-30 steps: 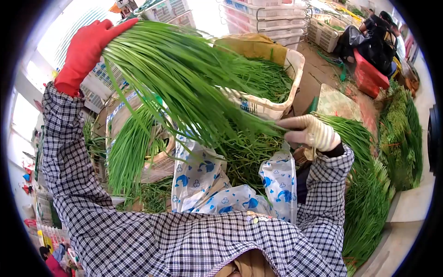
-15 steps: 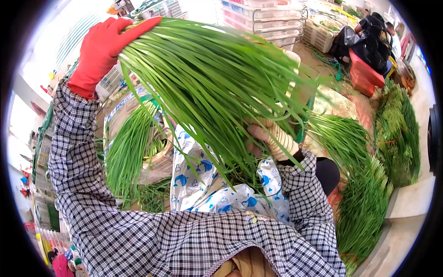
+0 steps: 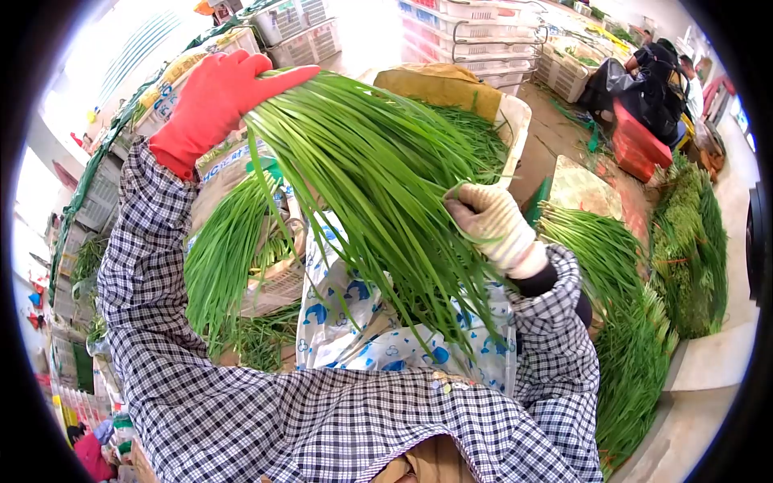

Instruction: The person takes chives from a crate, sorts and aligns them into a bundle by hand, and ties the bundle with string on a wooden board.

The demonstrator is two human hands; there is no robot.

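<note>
My left hand (image 3: 229, 105), in a red rubber glove, is closed round the stem end of a big bunch of garlic chives (image 3: 354, 169) held up at the upper left. The long green leaves fan down to the right over my lap. At the bunch's right side my right hand (image 3: 495, 225), in a whitish striped knit glove, has its fingers curled in a pinch against the leaf edges; a few blades appear to be in it. Beneath the leaves a white plastic apron (image 3: 322, 322) with blue prints covers my lap.
More chives (image 3: 229, 249) lie over a basket at left. A white crate (image 3: 515, 133) of greens stands ahead. Chive bundles (image 3: 596, 249) and heaped greens (image 3: 688, 241) line the right. Stacked crates (image 3: 475, 40) stand behind; another person (image 3: 652, 72) sits near a red container (image 3: 640, 137).
My left hand has moved slightly right and down with the bunch. My right hand has come up from under the leaves to their right side, and the leaves hang lower.
</note>
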